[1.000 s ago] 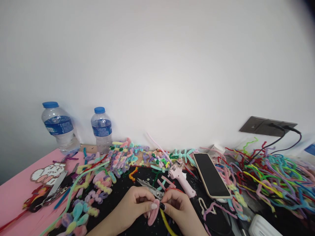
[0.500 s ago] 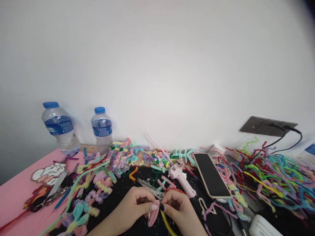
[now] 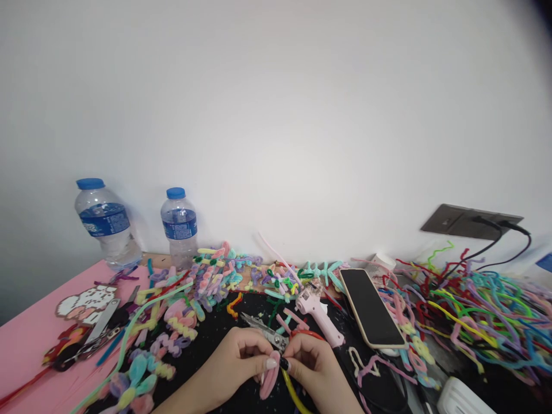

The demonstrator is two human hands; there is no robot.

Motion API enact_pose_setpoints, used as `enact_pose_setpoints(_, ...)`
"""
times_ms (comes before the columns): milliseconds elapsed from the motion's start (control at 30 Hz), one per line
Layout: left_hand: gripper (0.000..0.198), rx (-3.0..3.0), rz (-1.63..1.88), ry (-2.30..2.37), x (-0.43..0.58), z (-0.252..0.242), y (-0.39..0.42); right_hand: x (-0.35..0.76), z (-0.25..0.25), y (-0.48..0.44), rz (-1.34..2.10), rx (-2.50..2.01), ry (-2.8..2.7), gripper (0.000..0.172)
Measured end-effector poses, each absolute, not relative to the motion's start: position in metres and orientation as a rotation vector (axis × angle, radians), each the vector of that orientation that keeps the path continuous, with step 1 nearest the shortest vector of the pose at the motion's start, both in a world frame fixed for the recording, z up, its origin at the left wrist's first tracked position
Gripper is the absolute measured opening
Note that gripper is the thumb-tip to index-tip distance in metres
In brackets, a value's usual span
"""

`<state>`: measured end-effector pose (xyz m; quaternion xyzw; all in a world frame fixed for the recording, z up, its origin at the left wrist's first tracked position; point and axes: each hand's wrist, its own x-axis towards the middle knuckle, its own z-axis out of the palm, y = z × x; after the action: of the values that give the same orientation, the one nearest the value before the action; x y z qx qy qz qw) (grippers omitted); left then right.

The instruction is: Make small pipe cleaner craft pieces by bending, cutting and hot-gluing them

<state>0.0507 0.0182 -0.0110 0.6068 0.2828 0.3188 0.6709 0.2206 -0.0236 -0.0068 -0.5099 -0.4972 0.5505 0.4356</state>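
Note:
At the bottom middle, my left hand [image 3: 244,365] pinches a folded pink pipe cleaner [image 3: 269,384] between thumb and fingers. Close against it, my right hand [image 3: 314,365] has its thumb and fingertips pressed together at the upper end of the same pink piece. Just behind my fingertips lie pliers [image 3: 276,339] with metal jaws pointing up and left. One of their handles is red and the other looks yellow; my hands partly cover them. A pink glue gun [image 3: 319,317] rests beyond my right hand.
Two water bottles [image 3: 179,224] stand by the wall at left. Colourful pipe cleaner pieces [image 3: 215,276] spread across the back, and a tangled heap [image 3: 487,316] fills the right. A phone [image 3: 373,307] lies right of centre. Scissors [image 3: 103,322] sit on the pink sheet [image 3: 26,322].
Both hands stay in place, pinching the pink pipe cleaner. The view has shifted very slightly; nothing else visibly moves.

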Motion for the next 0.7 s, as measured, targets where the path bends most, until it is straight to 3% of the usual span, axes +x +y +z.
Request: enact_pose_setpoints(700,0.027,1.303,0.71,0.604,0.0516,-0.0179,0.0197,0.2201,-0.0097,-0.0248,1.347,-1.281,-1.228,0.035)
